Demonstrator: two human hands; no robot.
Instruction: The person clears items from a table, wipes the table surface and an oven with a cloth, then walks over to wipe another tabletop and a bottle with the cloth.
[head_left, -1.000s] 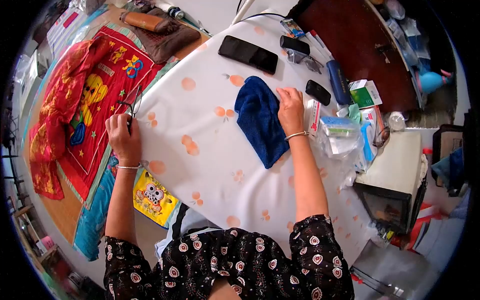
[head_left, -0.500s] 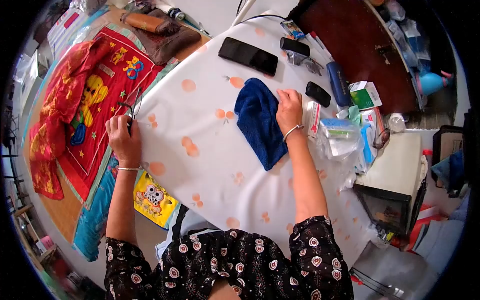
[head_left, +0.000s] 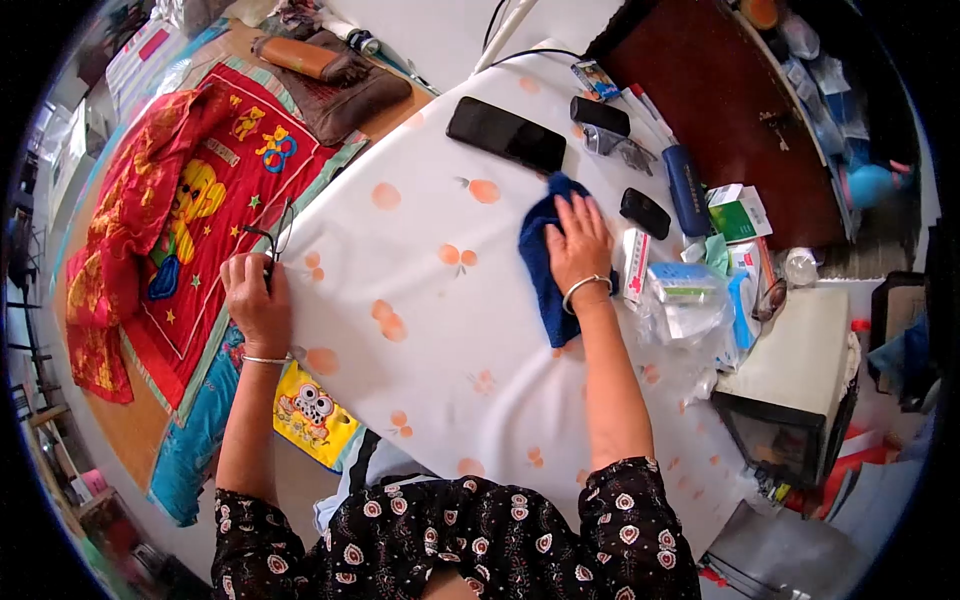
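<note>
On the white tablecloth, my right hand (head_left: 580, 245) lies with its fingers stretched out over a dark blue cloth (head_left: 540, 270), pressing on it. Part of the cloth is hidden under the palm. My left hand (head_left: 255, 300) is at the table's left edge, fingers closed around what looks like a pair of dark-framed glasses (head_left: 268, 238); thin arms stick out above the fingers and the rest is hidden. Beyond the cloth lies a black smartphone (head_left: 506, 134). A small black oval object (head_left: 645, 213) sits just right of my right hand.
Along the table's right side are a dark blue case (head_left: 685, 190), a black case (head_left: 600, 116), clear glasses (head_left: 620, 148), a green-and-white box (head_left: 738, 213) and plastic-wrapped packs (head_left: 685, 300). A red quilted cover (head_left: 215, 240) lies to the left, near a yellow cloth (head_left: 312, 415).
My right hand has gone from gripping the cloth's right edge to lying flat on it, and the cloth is bunched further right. My left hand keeps its hold; the view has shifted slightly.
</note>
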